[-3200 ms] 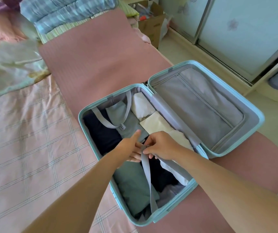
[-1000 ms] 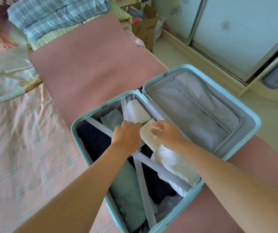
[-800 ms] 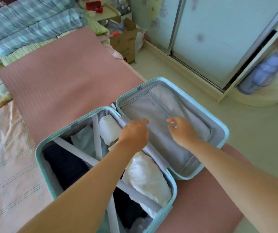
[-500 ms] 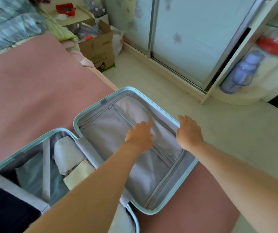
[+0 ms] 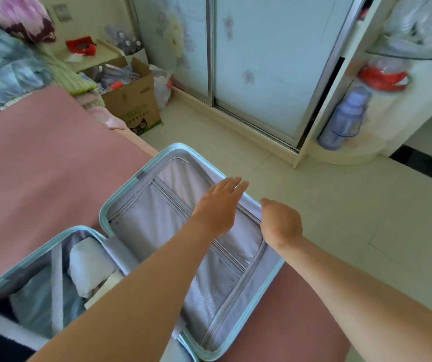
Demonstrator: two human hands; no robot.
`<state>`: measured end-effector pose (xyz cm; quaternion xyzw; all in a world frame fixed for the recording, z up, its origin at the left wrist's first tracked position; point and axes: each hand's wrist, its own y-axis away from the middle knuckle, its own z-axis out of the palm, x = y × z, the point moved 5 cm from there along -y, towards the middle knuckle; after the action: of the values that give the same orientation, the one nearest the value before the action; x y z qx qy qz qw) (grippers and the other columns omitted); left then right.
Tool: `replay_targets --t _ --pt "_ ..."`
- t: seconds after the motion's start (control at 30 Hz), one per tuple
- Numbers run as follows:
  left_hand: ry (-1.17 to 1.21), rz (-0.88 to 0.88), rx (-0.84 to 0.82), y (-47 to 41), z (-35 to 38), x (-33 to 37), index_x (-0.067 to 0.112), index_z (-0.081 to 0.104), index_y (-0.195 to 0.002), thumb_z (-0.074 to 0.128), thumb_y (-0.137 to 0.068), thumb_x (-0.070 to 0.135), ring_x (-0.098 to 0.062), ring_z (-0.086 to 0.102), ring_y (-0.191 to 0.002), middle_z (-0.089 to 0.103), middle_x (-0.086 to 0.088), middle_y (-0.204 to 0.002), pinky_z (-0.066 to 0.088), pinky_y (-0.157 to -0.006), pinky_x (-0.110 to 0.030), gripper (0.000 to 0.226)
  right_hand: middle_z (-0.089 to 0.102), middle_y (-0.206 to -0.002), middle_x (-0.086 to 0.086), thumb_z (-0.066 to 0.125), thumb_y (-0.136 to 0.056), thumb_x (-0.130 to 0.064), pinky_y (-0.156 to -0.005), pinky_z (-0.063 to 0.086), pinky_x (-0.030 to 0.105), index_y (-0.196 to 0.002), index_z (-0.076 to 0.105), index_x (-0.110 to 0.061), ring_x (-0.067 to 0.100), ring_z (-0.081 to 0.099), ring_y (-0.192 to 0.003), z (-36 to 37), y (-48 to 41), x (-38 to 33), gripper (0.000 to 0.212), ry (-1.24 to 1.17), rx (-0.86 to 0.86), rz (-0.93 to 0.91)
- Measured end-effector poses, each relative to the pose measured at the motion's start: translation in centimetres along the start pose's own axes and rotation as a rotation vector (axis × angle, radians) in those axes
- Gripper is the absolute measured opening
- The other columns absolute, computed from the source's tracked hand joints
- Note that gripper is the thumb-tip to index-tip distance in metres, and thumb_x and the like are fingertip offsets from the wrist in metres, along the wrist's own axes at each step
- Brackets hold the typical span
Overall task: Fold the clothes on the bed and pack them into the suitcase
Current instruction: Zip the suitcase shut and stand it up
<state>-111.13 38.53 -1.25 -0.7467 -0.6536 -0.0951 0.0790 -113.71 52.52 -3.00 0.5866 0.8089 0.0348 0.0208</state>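
You are closing the suitcase (image 5: 60, 244): left hand (image 5: 217, 207) flat-fingered, right hand (image 5: 281, 223) curled on the rim of the lid (image 5: 141, 226) at 2 o'clock; next, swing it over.

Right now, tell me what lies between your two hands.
The head view shows only the grey zipped lining of the suitcase lid between the left hand and the right hand; no clothes lie there.

Right hand (image 5: 281, 223) fingers hidden; suitcase (image 5: 144, 226) cut off lower left.
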Motion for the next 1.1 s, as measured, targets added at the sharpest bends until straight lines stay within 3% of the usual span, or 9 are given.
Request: replay_targets --t 0.17,0.27,0.4,0.5,0.6,0.7,0.83,0.93,1.1 --pt "-0.087 0.125 0.098 4.2 -6.8 2.8 0.022 0.014 -0.158 0.043 -0.088 -0.008 -0.019 0.006 -0.152 0.01 0.001 -0.166 0.008 -0.123 -0.034 0.081 0.07 -0.1 0.004 0.059 -0.088 -0.006 -0.07 0.046 0.034 -0.113 0.062 -0.015 0.027 0.066 -0.096 -9.4 4.9 -2.9 0.027 -0.008 0.245 -0.06" --pt "-0.15 0.188 0.142 7.9 -11.4 4.5 0.021 0.023 -0.156 0.043 -0.088 -0.007 -0.019 0.012 -0.151 0.019 0.001 -0.163 0.003 -0.122 -0.034 0.076 0.058 -0.053 0.001 0.086 -0.042 -0.002 -0.044 0.027 0.027 -0.075 0.07 -0.013 0.024 0.058 -0.049 -13.8 9.4 -5.7 0.039 0.055 0.416 -0.117" --pt "-0.194 0.208 0.167 14.1 -16.4 4.0 0.019 0.045 -0.144 0.047 -0.087 -0.007 -0.021 0.033 -0.141 0.044 0.001 -0.149 0.014 -0.119 -0.032 0.063 0.05 -0.047 -0.002 0.078 -0.029 0.003 -0.047 0.017 0.023 -0.064 0.063 -0.017 0.022 0.051 -0.044 -17.2 15.8 -8.7 0.043 0.084 0.482 -0.198" --pt "-0.216 0.182 0.157 18.8 -18.8 3.6 0.016 0.053 -0.133 0.047 -0.086 -0.008 -0.024 0.045 -0.123 0.052 -0.003 -0.134 0.038 -0.095 -0.031 0.053 0.052 -0.051 -0.003 0.079 -0.034 -0.002 -0.049 0.02 0.025 -0.065 0.064 -0.018 0.02 0.052 -0.048 -18.2 20.3 -11.8 0.038 0.142 0.513 -0.28" --pt "-0.314 0.153 0.143 23.3 -20.6 3.4 0.015 0.055 -0.121 0.049 -0.083 -0.009 -0.025 0.047 -0.108 0.051 -0.005 -0.12 0.04 -0.074 -0.033 0.045 0.061 -0.062 -0.003 0.083 -0.052 -0.016 -0.056 0.035 0.029 -0.075 0.069 -0.019 0.022 0.06 -0.061 -18.6 23.8 -14.8 0.027 0.072 0.512 -0.351" --pt "-0.326 0.157 0.17 27.9 -21.2 1.7 0.016 0.053 -0.118 0.058 -0.076 -0.008 -0.026 0.049 -0.102 0.05 -0.005 -0.113 0.038 -0.065 -0.032 0.048 0.066 -0.098 -0.002 0.081 -0.061 -0.036 -0.095 0.042 0.052 -0.099 0.069 -0.024 0.025 0.063 -0.096 -19.4 26.4 -17.4 0.042 -0.025 0.413 -0.362" --pt "-0.348 0.091 0.209 34.3 -20.4 -1.5 0.03 0.029 -0.135 0.066 -0.071 -0.006 -0.023 0.048 -0.109 0.036 -0.001 -0.136 0.05 -0.075 -0.031 0.083 0.011 -0.162 0.0 0.062 -0.078 -0.067 -0.118 0.014 0.056 -0.146 0.034 -0.033 0.023 0.006 -0.152 -19.4 29.7 -20.2 0.082 -0.24 0.049 -0.327" --pt "-0.451 0.024 0.128 39.3 -19.1 -4.5 0.029 0.011 -0.154 0.064 -0.077 0.004 -0.028 0.042 -0.13 0.017 -0.006 -0.159 0.044 -0.098 -0.037 0.096 0.011 -0.165 0.001 0.051 -0.093 -0.065 -0.119 0.024 0.046 -0.157 0.016 -0.025 0.025 0.016 -0.152 -18.3 31.2 -21.9 0.083 -0.524 -0.118 -0.203" --pt "-0.537 -0.01 0.078 47.0 -15.2 -9.1 0.024 0.035 -0.152 0.081 -0.052 0.022 -0.038 0.052 -0.122 0.05 -0.014 -0.14 0.046 -0.1 -0.05 0.109 0.027 -0.16 0.001 0.045 -0.082 -0.081 -0.117 0.021 0.055 -0.152 0.029 -0.031 0.027 0.021 -0.15 -13.4 33.6 -26.8 0.088 -0.304 -0.313 -0.248"
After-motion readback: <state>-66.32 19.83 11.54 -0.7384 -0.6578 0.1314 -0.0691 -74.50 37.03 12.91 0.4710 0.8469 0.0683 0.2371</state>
